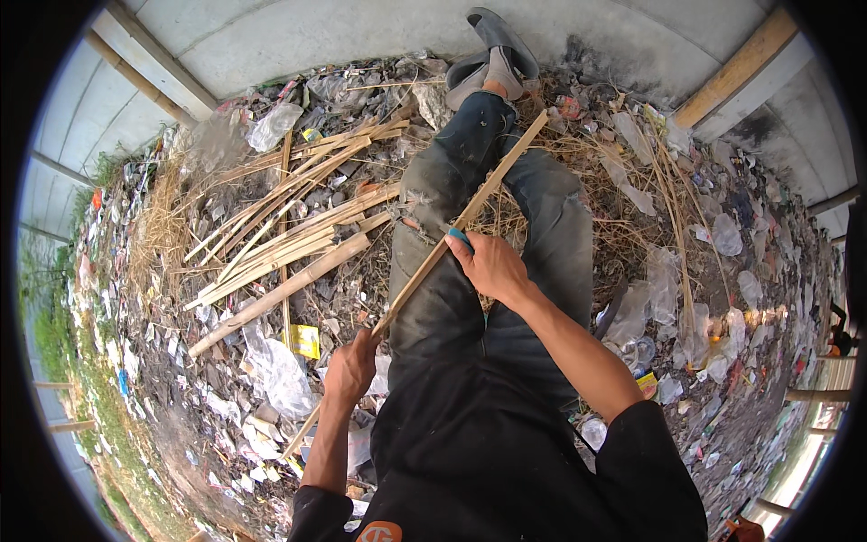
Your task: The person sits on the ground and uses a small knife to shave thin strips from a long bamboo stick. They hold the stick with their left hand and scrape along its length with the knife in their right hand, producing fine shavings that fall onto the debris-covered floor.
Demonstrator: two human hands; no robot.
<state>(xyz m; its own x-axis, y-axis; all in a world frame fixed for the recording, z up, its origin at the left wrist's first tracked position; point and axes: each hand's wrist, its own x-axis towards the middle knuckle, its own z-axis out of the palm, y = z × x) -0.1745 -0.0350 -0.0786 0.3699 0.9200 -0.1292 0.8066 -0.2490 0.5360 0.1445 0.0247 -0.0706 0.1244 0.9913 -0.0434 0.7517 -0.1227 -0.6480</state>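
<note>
A long, pale tan bamboo strip point(498, 177) runs slantwise from the upper centre of the frame to the lower left, narrow and straight-edged, with darker streaks along its length. It lies across the worn, dirt-stained jeans point(442, 294), whose knees are frayed. I see the left hand point(350, 366), left of centre, with its grip closed round the strip's lower part. At the centre, the right hand's point(492, 268) grip is folded on a small teal piece point(459, 238) against the strip; whether those fingers clasp the wood too, I cannot tell.

More split strips point(298, 221) lie heaped at the left of centre, a thicker pole-like piece point(280, 295) below them. Near the left hand sit a yellow packet point(305, 341) and crumpled clear plastic point(282, 375). Litter covers the ground, with dry straw point(158, 226) at left and thin stalks point(670, 181) at right. Grey sandals point(502, 43) rest at the top, before a pale wall point(361, 34). The hands hide stretches of the strip, and the legs cover the ground beneath.
</note>
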